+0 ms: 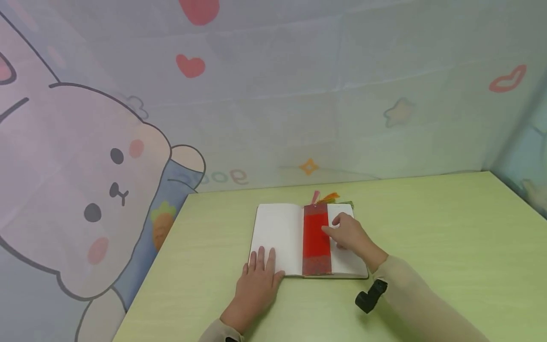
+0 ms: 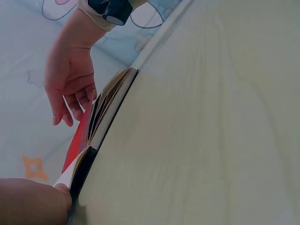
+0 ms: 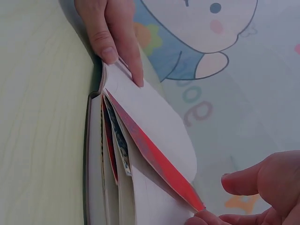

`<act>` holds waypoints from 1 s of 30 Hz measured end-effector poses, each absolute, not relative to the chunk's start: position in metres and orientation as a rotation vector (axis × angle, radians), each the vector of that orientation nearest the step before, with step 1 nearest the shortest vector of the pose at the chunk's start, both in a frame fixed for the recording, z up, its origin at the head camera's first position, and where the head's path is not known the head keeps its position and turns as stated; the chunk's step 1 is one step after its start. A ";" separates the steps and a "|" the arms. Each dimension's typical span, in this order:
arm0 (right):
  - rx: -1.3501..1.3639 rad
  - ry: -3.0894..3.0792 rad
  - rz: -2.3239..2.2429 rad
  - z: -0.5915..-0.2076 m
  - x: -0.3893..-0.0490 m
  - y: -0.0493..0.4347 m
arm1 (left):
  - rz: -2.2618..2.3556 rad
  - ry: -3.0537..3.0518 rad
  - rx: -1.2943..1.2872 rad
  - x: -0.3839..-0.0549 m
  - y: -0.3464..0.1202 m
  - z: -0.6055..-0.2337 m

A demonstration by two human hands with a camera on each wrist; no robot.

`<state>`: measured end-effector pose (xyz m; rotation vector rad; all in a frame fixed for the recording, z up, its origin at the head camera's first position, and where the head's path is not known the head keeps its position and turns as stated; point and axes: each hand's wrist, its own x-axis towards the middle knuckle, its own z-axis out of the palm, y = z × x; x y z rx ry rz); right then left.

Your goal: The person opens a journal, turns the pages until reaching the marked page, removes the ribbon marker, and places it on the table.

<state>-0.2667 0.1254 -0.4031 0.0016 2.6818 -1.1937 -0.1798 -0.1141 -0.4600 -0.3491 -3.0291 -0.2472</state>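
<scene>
An open notebook [image 1: 278, 223] with blank white pages lies on the table. My left hand [image 1: 257, 284] rests on the lower left page, fingers extended; its fingertips also show in the right wrist view. A red bookmark [image 1: 316, 235] stands along the inner edge of the right page, tilted up in the right wrist view. My right hand [image 1: 351, 233] is over the right page, fingertips touching the bookmark's raised edge [image 3: 190, 194]. Its thumb [image 3: 241, 182] is apart from the other fingers. Other bookmarks [image 3: 119, 140] stick out between the pages below.
Pink, orange and green tassels [image 1: 329, 197] extend past the notebook's top edge. The light green table [image 1: 448, 247] stretches out on both sides. Behind it hangs a cloth [image 1: 273, 118] printed with a rabbit and hearts. A black wrist camera [image 1: 371, 296] hangs at my right sleeve.
</scene>
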 end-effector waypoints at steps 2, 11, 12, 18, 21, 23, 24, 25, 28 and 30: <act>0.012 2.673 -1.187 -0.404 -0.266 0.124 | -0.275 -3.033 -0.348 -0.179 -0.114 -0.460; 0.020 2.659 -1.179 -0.404 -0.266 0.118 | -0.278 -3.080 -0.342 -0.180 -0.119 -0.458; 0.014 2.659 -1.175 -0.404 -0.266 0.117 | -0.266 -3.086 -0.337 -0.180 -0.120 -0.458; -0.010 2.663 -1.124 -0.401 -0.265 0.111 | -0.258 -3.097 -0.338 -0.179 -0.121 -0.457; 0.000 2.665 -1.099 -0.403 -0.267 0.111 | -0.280 -3.093 -0.348 -0.178 -0.120 -0.456; 0.016 2.663 -1.086 -0.404 -0.269 0.112 | -0.275 -3.093 -0.353 -0.178 -0.119 -0.457; 0.024 2.660 -1.081 -0.405 -0.271 0.112 | -0.271 -3.091 -0.356 -0.178 -0.119 -0.457; 0.033 2.657 -1.075 -0.405 -0.271 0.113 | -0.269 -3.090 -0.357 -0.178 -0.119 -0.458; 0.044 2.659 -1.053 -0.407 -0.274 0.114 | -0.255 -3.081 -0.360 -0.179 -0.118 -0.460; 0.035 2.664 -1.038 -0.408 -0.276 0.114 | -0.252 -3.075 -0.359 -0.179 -0.118 -0.460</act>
